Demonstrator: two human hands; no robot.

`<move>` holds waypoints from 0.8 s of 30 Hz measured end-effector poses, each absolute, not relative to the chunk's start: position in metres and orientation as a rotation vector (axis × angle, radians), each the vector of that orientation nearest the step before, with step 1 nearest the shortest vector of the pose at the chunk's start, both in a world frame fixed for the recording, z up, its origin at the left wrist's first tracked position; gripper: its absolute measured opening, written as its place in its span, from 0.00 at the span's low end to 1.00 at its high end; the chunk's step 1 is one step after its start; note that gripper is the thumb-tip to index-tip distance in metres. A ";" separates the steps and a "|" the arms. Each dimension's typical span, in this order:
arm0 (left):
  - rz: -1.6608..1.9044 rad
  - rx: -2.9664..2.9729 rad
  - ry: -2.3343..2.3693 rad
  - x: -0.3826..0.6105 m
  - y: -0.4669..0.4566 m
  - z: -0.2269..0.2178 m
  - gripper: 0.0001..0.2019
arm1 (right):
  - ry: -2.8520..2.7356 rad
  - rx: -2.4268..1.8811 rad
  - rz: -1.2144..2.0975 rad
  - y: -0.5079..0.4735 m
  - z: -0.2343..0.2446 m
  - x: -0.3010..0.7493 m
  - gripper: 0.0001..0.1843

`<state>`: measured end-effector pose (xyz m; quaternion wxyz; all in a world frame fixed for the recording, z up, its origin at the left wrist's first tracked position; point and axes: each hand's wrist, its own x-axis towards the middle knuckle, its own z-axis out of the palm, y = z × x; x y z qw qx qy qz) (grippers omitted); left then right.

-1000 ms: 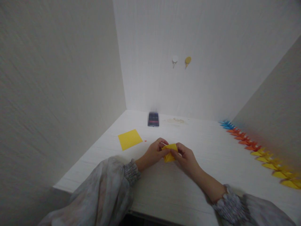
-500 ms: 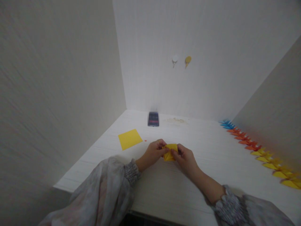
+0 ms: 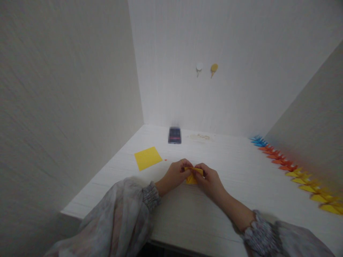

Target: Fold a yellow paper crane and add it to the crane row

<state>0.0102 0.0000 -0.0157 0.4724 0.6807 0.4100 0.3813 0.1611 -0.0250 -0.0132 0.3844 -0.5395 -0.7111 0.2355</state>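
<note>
A small folded piece of yellow origami paper point(image 3: 192, 178) is held between both hands above the white table. My left hand point(image 3: 177, 174) pinches its left side, thumb on the near face and fingers behind. On the right, my right hand point(image 3: 209, 177) grips the upper right part with thumb and fingers closed. The two hands' fingertips nearly meet at its top edge and hide part of the folds. Flat on the table to the left lies a yellow square sheet of paper point(image 3: 148, 158), untouched.
Along the right wall runs a row of folded paper cranes, blue point(image 3: 258, 141), orange point(image 3: 277, 156) and yellow point(image 3: 313, 186). A dark blurred box point(image 3: 174, 135) stands at the back wall. Two hooks, white point(image 3: 199, 67) and golden point(image 3: 214, 68), are on the wall. A tiny red scrap point(image 3: 165, 160) lies near the sheet.
My right hand's fingers have shifted left along the top of the folded paper, closer to the left fingers. The paper's top edge sits slightly lower. Everything else is as before.
</note>
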 end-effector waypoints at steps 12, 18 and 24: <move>0.877 1.187 0.795 0.012 -0.005 0.002 0.16 | -1.725 -1.326 0.723 -0.025 -0.019 0.165 0.11; 0.860 1.169 0.768 0.010 -0.004 0.001 0.16 | -1.740 -1.317 0.722 -0.025 -0.018 0.165 0.11; 0.872 1.303 0.813 0.012 -0.002 -0.001 0.13 | -1.733 -1.342 0.681 -0.026 -0.015 0.163 0.12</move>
